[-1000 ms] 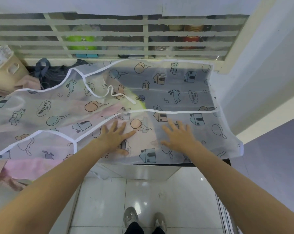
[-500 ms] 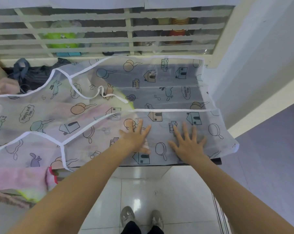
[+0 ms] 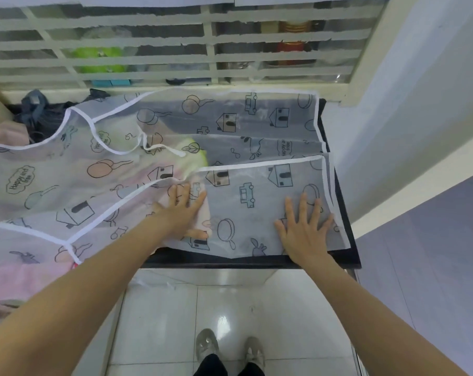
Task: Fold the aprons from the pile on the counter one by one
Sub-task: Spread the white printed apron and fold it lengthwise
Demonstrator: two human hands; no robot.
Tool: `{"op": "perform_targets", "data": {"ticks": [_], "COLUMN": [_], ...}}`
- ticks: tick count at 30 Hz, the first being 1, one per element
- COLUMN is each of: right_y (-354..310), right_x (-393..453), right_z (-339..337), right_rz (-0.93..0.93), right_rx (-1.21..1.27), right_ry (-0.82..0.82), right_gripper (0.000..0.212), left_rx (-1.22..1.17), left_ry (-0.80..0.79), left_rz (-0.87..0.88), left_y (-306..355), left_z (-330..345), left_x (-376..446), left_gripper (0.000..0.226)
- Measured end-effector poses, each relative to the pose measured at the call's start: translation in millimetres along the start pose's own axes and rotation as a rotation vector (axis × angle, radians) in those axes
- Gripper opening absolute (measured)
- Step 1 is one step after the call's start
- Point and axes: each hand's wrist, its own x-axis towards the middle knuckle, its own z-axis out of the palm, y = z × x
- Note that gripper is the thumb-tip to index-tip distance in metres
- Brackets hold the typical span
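Translucent white apron (image 3: 229, 126), printed with houses, cars, pans and "Happy and free" clouds, white binding on its edges, lies spread across the dark tabletop (image 3: 346, 240) and over the pile to the left. Near portion is folded up over itself; its bound edge runs left to right across the middle of the sheet. Left hand (image 3: 183, 210) lies flat on the fold near its left end, fingers straight and close together, pointing away from the person; grip open, holding nothing, palm pressing the cloth. Right hand (image 3: 304, 229) lies flat near the right end of the fold, fingers spread, just inside the apron's right edge; grip likewise open, pressing only. The two hands are well apart. A white tie strap (image 3: 162, 150) lies loose on the apron above the left hand. Under the sheet, pink cloth (image 3: 26, 280) and a yellow-green patch (image 3: 198, 154) show through. Dark fabric (image 3: 40, 115) sits at the back left beside the white window grille (image 3: 175, 50). Tiled floor (image 3: 162, 321) and grey shoes (image 3: 229, 346) show below.
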Motion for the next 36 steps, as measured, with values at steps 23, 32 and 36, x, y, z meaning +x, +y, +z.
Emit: {"op": "perform_targets", "data": {"ticks": [23, 32, 36], "right_y": [-12.6, -188.7, -248.3], "right_x": [2.1, 5.6, -4.3], "right_z": [-16.5, -48.0, -44.6], "right_rz": [0.2, -0.568, -0.521], "right_rx": [0.08, 0.274, 0.514], "right_ry": [0.023, -0.065, -0.133], "right_gripper": [0.061, 0.026, 0.025], "left_rx": [-0.087, -0.216, -0.22], "left_ry": [0.216, 0.966, 1.068], "left_rz": [0.309, 0.327, 0.08], "left_y": [98.1, -39.4, -136.0], "left_z": [12.9, 60.3, 65.1], "left_x": [8.9, -58.0, -88.9], "left_gripper": [0.088, 0.035, 0.049]}}
